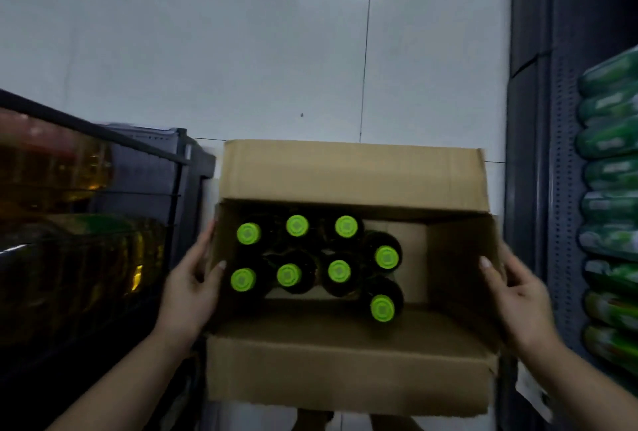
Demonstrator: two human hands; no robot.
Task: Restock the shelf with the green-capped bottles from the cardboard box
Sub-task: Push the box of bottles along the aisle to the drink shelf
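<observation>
Both hands are clamped on the cardboard box (352, 171): left hand (191, 289) on its left wall, right hand (518, 292) on the right wall, thumbs hooked inside. Eight green-capped bottles (289, 274) stand upright, crowded toward the left side, so the left hand's nearer; caps point straight up.

open cardboard box (348, 372), flaps out; eight green-capped bottles (339, 271) upright inside, seemingly dark glass.

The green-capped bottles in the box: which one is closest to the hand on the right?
The bottle at the right end, upper of the two offset ones. Its cap sits nearest the right hand; the others stand farther left or lower.
</observation>
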